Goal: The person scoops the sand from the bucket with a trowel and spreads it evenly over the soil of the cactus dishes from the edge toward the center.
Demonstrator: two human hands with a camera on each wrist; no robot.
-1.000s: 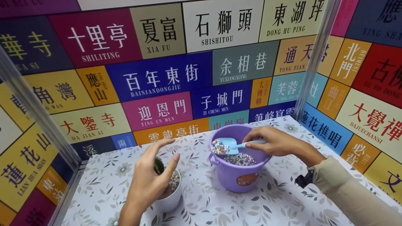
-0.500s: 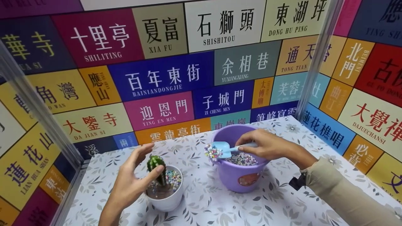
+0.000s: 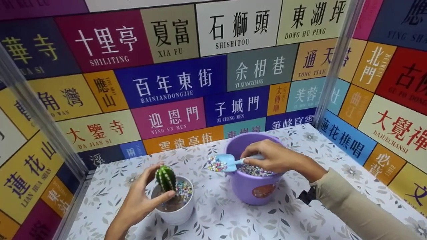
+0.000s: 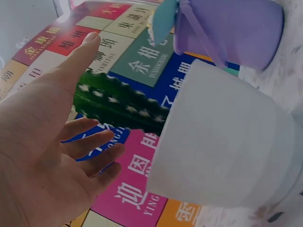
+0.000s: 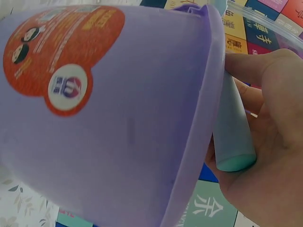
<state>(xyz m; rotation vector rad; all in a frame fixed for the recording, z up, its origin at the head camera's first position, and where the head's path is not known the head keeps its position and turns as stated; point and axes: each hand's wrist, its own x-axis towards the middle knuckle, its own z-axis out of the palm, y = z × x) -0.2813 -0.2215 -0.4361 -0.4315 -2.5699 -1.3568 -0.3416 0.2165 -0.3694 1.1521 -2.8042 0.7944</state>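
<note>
My right hand (image 3: 268, 155) grips the pale handle (image 5: 234, 127) of a small light-blue toy shovel (image 3: 230, 161) above the purple bucket's rim. Multicoloured beads (image 3: 216, 164) fill the shovel's blade, which juts past the bucket's left side. Inside the purple bucket (image 3: 250, 186) lie more small beads. My left hand (image 3: 141, 193) is spread around a green cactus (image 3: 165, 178), thumb in front and fingers behind. The cactus stands upright in a white pot (image 3: 176, 216), also seen as a white pot (image 4: 222, 142) in the left wrist view. Coloured beads cover part of the pot's surface, mostly right of the cactus.
A white tablecloth (image 3: 213, 206) with grey leaf print lies beneath pot and bucket. Behind stands a wall (image 3: 213, 80) of coloured name panels, with metal corner posts (image 3: 333, 66) on both sides. The bucket is to the right of the pot.
My right hand has carried the loaded shovel left, out over the bucket's rim toward the pot. The left hand has shifted left and down beside the cactus, which now shows more fully.
</note>
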